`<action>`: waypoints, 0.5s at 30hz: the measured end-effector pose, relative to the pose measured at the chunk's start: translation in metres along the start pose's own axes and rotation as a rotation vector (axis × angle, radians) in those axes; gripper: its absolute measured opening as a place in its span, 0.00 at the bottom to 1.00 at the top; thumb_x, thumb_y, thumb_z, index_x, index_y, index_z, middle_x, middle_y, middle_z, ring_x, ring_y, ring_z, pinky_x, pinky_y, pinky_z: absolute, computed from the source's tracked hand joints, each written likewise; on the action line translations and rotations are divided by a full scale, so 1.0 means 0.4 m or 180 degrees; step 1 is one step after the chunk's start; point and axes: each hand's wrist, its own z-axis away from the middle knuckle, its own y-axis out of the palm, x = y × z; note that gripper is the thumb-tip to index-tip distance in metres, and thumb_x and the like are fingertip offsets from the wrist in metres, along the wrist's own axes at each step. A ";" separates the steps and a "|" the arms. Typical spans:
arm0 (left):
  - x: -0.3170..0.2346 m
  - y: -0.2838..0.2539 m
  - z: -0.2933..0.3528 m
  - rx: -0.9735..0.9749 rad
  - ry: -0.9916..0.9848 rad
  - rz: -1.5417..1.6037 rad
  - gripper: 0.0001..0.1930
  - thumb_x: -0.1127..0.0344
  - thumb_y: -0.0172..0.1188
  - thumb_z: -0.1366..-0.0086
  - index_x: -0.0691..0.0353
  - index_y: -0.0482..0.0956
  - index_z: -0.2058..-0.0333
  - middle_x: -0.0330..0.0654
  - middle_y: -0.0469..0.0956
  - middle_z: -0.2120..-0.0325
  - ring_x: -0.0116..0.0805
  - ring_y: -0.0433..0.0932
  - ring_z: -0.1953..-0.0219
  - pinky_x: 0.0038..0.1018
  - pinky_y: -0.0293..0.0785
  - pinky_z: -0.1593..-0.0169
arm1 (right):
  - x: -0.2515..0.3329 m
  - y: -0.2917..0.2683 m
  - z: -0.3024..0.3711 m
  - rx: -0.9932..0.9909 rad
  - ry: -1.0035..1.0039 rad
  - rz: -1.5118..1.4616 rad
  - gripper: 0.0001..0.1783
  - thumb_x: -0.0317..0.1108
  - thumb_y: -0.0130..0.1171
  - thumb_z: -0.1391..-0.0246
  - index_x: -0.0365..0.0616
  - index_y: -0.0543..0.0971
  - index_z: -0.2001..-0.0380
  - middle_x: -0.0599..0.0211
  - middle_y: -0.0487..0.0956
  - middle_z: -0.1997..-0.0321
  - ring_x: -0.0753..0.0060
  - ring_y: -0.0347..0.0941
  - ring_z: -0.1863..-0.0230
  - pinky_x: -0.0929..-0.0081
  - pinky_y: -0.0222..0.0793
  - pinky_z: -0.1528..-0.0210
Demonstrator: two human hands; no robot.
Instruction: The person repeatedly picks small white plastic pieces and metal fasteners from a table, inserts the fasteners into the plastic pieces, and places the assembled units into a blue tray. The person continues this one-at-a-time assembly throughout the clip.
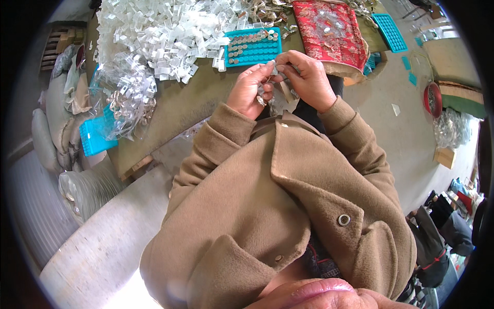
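Note:
My left hand (249, 91) and my right hand (310, 78) meet at the table's near edge, both closed in a pinch. Between their fingertips is a tiny pale piece (273, 63), too small to name. A small shiny, crumpled-looking piece (261, 100) also shows under the curled fingers of my left hand. Just beyond the hands lies a turquoise tray (263, 55) with rows of round hollows. Small round metallic pieces (237, 47) fill part of it, mostly at its left and far side. A large heap of translucent white plastic pieces (159, 38) spreads to the left of the tray.
A red patterned cloth (339, 44) lies right of the tray, with small clear bits on it. Clear plastic bags (128, 98) and stacked turquoise trays (95, 136) sit at the table's left edge. Another turquoise tray (389, 33) is at the right. A red basin (433, 100) stands farther right.

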 end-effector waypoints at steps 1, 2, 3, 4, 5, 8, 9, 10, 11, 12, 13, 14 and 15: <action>0.001 -0.005 -0.001 0.0065 0.0136 -0.0071 0.07 0.62 0.58 0.32 0.58 0.74 0.62 0.39 0.78 0.72 0.15 0.68 0.81 0.12 0.62 0.80 | -0.001 0.001 -0.005 -0.0001 -0.0137 0.0151 0.06 0.21 0.58 0.46 0.37 0.77 0.64 0.64 0.79 0.66 0.74 0.76 0.65 0.75 0.72 0.61; 0.000 -0.009 -0.003 -0.0074 0.0271 -0.0434 0.07 0.62 0.58 0.33 0.58 0.74 0.63 0.38 0.79 0.72 0.15 0.68 0.81 0.13 0.62 0.79 | -0.002 0.002 -0.012 -0.0004 -0.0295 0.0283 0.07 0.20 0.58 0.47 0.36 0.77 0.64 0.62 0.79 0.66 0.71 0.77 0.65 0.74 0.73 0.61; -0.004 -0.015 -0.005 -0.0131 0.0441 -0.0771 0.07 0.62 0.59 0.33 0.57 0.75 0.65 0.37 0.79 0.72 0.15 0.68 0.80 0.13 0.62 0.79 | -0.003 0.001 -0.023 0.0089 -0.0362 0.0331 0.06 0.22 0.59 0.48 0.37 0.77 0.65 0.60 0.79 0.67 0.66 0.77 0.66 0.72 0.73 0.63; -0.008 -0.020 -0.006 -0.0219 0.0598 -0.1102 0.07 0.62 0.60 0.33 0.57 0.75 0.66 0.36 0.79 0.73 0.15 0.69 0.80 0.13 0.62 0.79 | -0.005 0.001 -0.035 0.0174 -0.0445 0.0360 0.06 0.24 0.59 0.49 0.38 0.78 0.66 0.58 0.79 0.67 0.61 0.77 0.67 0.70 0.73 0.64; -0.013 -0.024 -0.006 -0.0289 0.0598 -0.1327 0.09 0.60 0.59 0.33 0.58 0.75 0.63 0.37 0.79 0.71 0.16 0.70 0.80 0.14 0.63 0.79 | -0.006 0.000 -0.047 0.0270 -0.0576 0.0372 0.06 0.26 0.60 0.50 0.38 0.78 0.67 0.56 0.79 0.68 0.56 0.78 0.68 0.69 0.73 0.65; -0.037 -0.032 0.022 -0.0182 0.0529 -0.1120 0.12 0.57 0.57 0.32 0.59 0.74 0.57 0.38 0.79 0.70 0.18 0.70 0.81 0.16 0.64 0.79 | -0.003 -0.001 -0.105 0.0796 -0.0468 -0.0011 0.06 0.27 0.60 0.49 0.39 0.80 0.67 0.56 0.80 0.67 0.58 0.78 0.69 0.68 0.73 0.66; -0.049 -0.033 0.042 -0.0065 0.0579 -0.0900 0.16 0.55 0.55 0.31 0.59 0.73 0.53 0.39 0.79 0.69 0.19 0.71 0.81 0.16 0.65 0.78 | 0.001 0.005 -0.126 0.0776 -0.0208 -0.0137 0.06 0.28 0.60 0.47 0.40 0.81 0.66 0.57 0.80 0.66 0.60 0.78 0.69 0.68 0.73 0.66; -0.059 -0.030 0.058 -0.0069 0.0680 -0.0610 0.15 0.54 0.54 0.30 0.58 0.72 0.54 0.39 0.78 0.69 0.18 0.70 0.82 0.16 0.65 0.81 | 0.003 0.008 -0.141 0.0768 -0.0006 -0.0270 0.06 0.29 0.59 0.46 0.40 0.82 0.66 0.57 0.81 0.65 0.61 0.78 0.69 0.68 0.73 0.66; -0.089 -0.039 0.081 -0.0049 0.0829 -0.0655 0.15 0.54 0.53 0.30 0.59 0.72 0.55 0.39 0.78 0.69 0.18 0.69 0.83 0.15 0.64 0.82 | 0.004 0.017 -0.155 0.0469 0.0095 0.0134 0.07 0.31 0.59 0.45 0.41 0.82 0.65 0.58 0.81 0.65 0.62 0.78 0.69 0.69 0.73 0.67; -0.114 -0.043 0.102 -0.0133 0.0870 -0.0739 0.15 0.54 0.52 0.29 0.59 0.73 0.57 0.39 0.78 0.69 0.17 0.68 0.84 0.15 0.62 0.83 | 0.002 0.024 -0.169 0.0149 0.0073 0.0490 0.08 0.32 0.59 0.44 0.41 0.82 0.65 0.59 0.81 0.64 0.63 0.78 0.69 0.70 0.73 0.67; -0.139 -0.045 0.116 -0.0263 0.1257 -0.0707 0.13 0.55 0.52 0.29 0.60 0.73 0.60 0.39 0.77 0.70 0.17 0.67 0.85 0.14 0.60 0.85 | -0.004 0.031 -0.184 0.0076 0.0139 0.0967 0.11 0.36 0.60 0.45 0.45 0.81 0.61 0.61 0.81 0.63 0.61 0.78 0.64 0.68 0.73 0.63; -0.170 -0.057 0.147 -0.0200 0.1836 -0.0769 0.12 0.57 0.51 0.28 0.60 0.73 0.64 0.39 0.77 0.72 0.18 0.66 0.85 0.14 0.61 0.84 | -0.010 0.039 -0.195 -0.0020 -0.0119 0.1348 0.12 0.37 0.61 0.45 0.46 0.81 0.60 0.62 0.80 0.63 0.60 0.77 0.63 0.67 0.73 0.62; -0.205 -0.065 0.167 -0.0393 0.2347 -0.0867 0.10 0.59 0.52 0.29 0.59 0.73 0.66 0.39 0.77 0.72 0.18 0.65 0.85 0.15 0.61 0.84 | -0.019 0.047 -0.204 -0.0128 -0.0372 0.1729 0.13 0.38 0.61 0.46 0.47 0.81 0.58 0.62 0.79 0.63 0.59 0.76 0.61 0.65 0.72 0.60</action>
